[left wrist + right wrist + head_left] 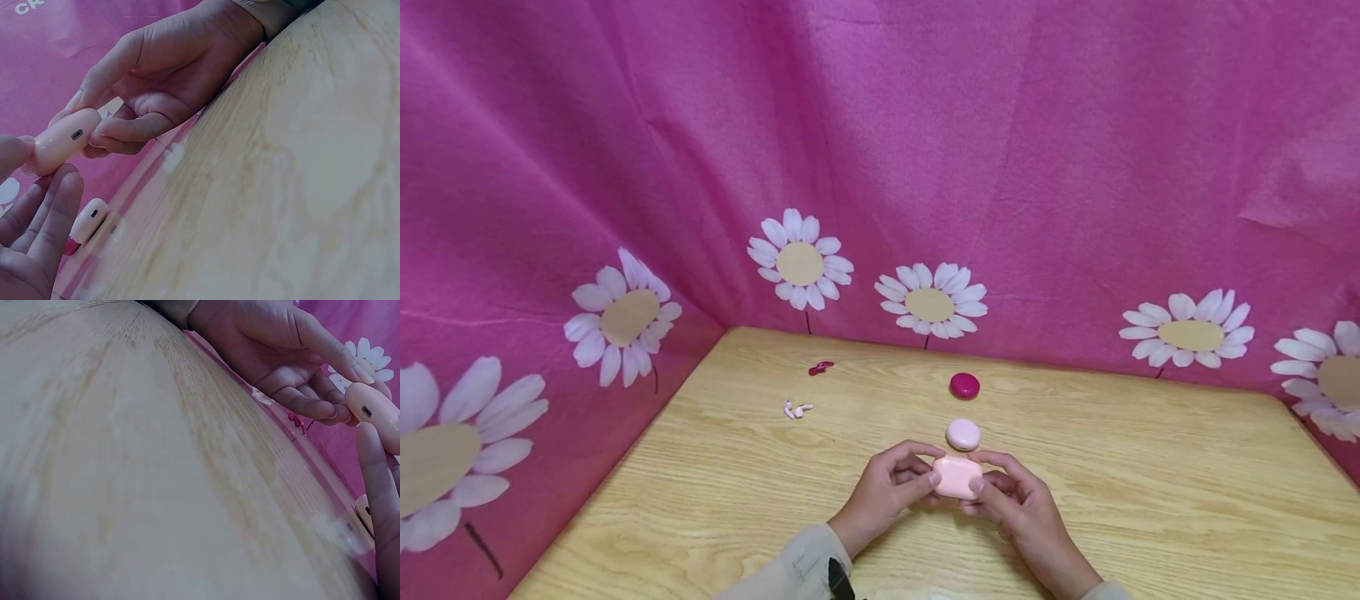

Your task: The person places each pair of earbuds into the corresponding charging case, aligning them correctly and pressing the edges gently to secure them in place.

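Observation:
A peach earbud case (957, 477) is held above the table between both hands, its lid apparently closed. My left hand (891, 492) pinches its left end with thumb and fingers. At its right end my right hand (1018, 504) grips it likewise. The charging port on the case (59, 142) shows in the left wrist view, and the case (375, 415) also appears in the right wrist view. Just beyond it lies a pale pink round case (963, 434), with a crimson round case (965, 386) farther back.
Pale pink earbuds (797, 410) lie on the wooden table (1150, 483) at the left. Behind them are crimson earbuds (821, 367). A magenta cloth (1037, 167) with printed daisies hangs along the table's back and left sides.

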### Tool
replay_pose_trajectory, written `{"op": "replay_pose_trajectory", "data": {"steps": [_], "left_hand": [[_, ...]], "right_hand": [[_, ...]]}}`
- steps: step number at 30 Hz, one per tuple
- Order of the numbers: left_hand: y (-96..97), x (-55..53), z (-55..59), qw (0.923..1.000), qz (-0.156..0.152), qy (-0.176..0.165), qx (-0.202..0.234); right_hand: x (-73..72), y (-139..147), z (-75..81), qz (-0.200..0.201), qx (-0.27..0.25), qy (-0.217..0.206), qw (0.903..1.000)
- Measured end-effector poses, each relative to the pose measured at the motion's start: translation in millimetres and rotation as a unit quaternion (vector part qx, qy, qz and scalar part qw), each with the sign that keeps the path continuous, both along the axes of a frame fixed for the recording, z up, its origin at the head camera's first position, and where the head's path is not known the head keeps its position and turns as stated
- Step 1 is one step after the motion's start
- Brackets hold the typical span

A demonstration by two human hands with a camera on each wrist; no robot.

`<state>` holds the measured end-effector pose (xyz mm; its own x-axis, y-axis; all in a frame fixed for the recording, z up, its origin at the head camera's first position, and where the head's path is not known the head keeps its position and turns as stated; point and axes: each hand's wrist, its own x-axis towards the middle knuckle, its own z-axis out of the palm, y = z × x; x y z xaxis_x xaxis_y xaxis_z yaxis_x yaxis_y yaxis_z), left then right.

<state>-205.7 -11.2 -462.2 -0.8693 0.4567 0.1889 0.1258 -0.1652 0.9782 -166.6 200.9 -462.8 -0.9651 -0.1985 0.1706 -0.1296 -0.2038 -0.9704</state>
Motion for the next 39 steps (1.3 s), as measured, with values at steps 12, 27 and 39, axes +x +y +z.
{"op": "replay_pose_trajectory", "data": {"steps": [12,27,39], "left_hand": [[-0.3,-0.4,-1.0,1.0,0.001,0.001,-0.003],[0.3,0.5,-1.1,0.9999,0.003,0.004,-0.013],[0.8,0.9,0.5,0.9995,-0.013,-0.03,0.001]], "right_hand": [[-0.2,-1.1,-1.0,-0.013,0.013,-0.001,0.9998],[0.1,-0.4,-0.9,0.003,0.001,0.0,1.0],[0.6,4.1,5.7,0.038,0.046,-0.043,0.9973]]}}
